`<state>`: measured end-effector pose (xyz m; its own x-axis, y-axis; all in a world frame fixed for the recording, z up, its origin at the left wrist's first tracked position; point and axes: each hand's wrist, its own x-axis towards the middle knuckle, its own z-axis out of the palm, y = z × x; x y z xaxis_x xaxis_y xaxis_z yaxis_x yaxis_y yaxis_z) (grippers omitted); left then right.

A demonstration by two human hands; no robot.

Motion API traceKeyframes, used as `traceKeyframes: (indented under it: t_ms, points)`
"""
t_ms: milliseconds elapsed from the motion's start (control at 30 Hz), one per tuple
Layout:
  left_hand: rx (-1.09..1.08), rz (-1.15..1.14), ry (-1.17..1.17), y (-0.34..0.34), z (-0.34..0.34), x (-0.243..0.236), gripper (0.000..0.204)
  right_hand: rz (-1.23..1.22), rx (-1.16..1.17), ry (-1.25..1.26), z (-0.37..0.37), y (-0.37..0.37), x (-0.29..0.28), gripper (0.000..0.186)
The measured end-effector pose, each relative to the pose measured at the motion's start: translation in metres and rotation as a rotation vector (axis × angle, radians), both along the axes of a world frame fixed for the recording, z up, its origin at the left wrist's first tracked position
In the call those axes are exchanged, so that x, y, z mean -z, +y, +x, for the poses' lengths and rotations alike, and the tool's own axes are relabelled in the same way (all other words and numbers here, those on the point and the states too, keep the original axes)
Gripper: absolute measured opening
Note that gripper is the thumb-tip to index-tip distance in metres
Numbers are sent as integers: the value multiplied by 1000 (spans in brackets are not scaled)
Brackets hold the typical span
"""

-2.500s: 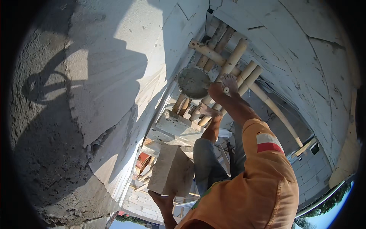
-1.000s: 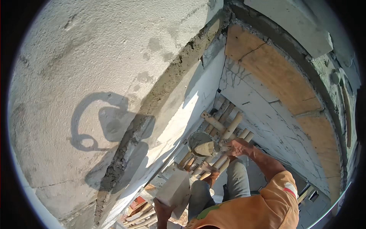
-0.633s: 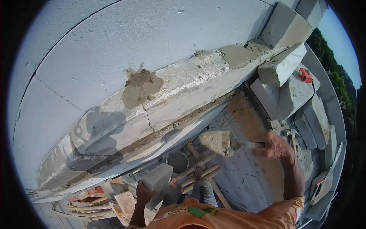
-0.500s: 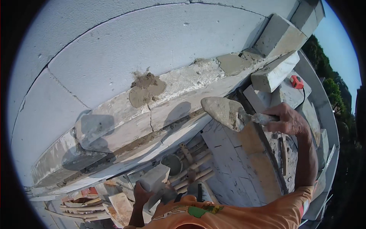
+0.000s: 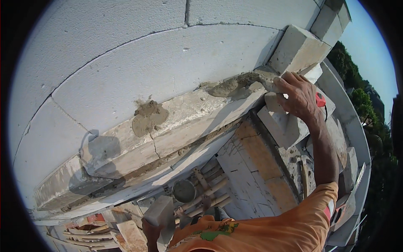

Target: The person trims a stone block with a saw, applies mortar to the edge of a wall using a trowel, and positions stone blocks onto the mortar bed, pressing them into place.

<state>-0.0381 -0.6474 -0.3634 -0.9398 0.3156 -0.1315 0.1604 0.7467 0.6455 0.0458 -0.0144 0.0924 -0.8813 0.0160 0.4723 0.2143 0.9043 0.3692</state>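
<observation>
My right hand (image 5: 297, 95) is closed around the handle of a trowel, its fingers wrapped over it. The mortar-coated trowel blade (image 5: 252, 89) lies low along the top of a concrete ledge (image 5: 189, 111), touching or nearly touching wet mortar (image 5: 228, 87) there. Where blade ends and mortar begins is hard to tell. Lower down, my left hand (image 5: 152, 230) grips a grey block (image 5: 160, 211) from its side, held away from the ledge. A separate mound of mortar (image 5: 150, 117) sits on the ledge above a crack, against the white block wall (image 5: 168, 59).
Upright blocks (image 5: 296, 50) stand at the ledge's far right end. Loose blocks (image 5: 285, 124) and a red tape measure (image 5: 320, 100) lie beside my right forearm. Below are a round bucket (image 5: 184, 191) and wooden poles (image 5: 210, 194). Open sky and trees border the right.
My right hand has moved up and left with the trowel, from over the gap onto the ledge's right end. The mortar there is now spread and darker. The left hand still holds its block.
</observation>
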Motion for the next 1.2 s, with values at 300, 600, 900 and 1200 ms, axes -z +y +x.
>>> traceKeyframes:
  t_ms: [300, 600, 900, 1200]
  points:
    - [-81, -29, -63, -3, 4, -13, 96, -21, 99, 39, 8, 6, 19, 33]
    - [-81, 11, -31, 31, 6, -41, 93, -469, 255, -16, 14, -19, -21, 30]
    - [-3, 47, -85, 64, 0, -65, 99, -552, 123, -375, 3, -8, -16, 34]
    - [73, 39, -55, 84, -5, -49, 95, -467, 357, -297, 46, 64, -19, 34]
